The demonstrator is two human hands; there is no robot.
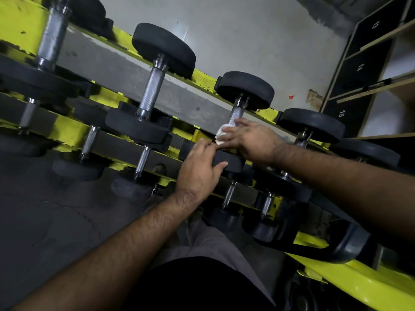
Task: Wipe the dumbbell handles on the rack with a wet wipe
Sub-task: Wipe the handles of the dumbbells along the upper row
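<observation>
Now right hand [251,140] presses crumpled white wipe [222,132] around knurled steel handle [236,113].

The scene is dimly lit, with the pale wall [247,37] at upper centre brightest. Deep shadow is cast over the floor [56,209] at lower left. Straight lines are bent by wide-angle distortion (most strongly at the edges), and slight softness is seen at the frame's corners.

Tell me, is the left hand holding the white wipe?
No, the right hand presses the wipe on the dumbbell handle; the left hand grips the black weight head.
</observation>
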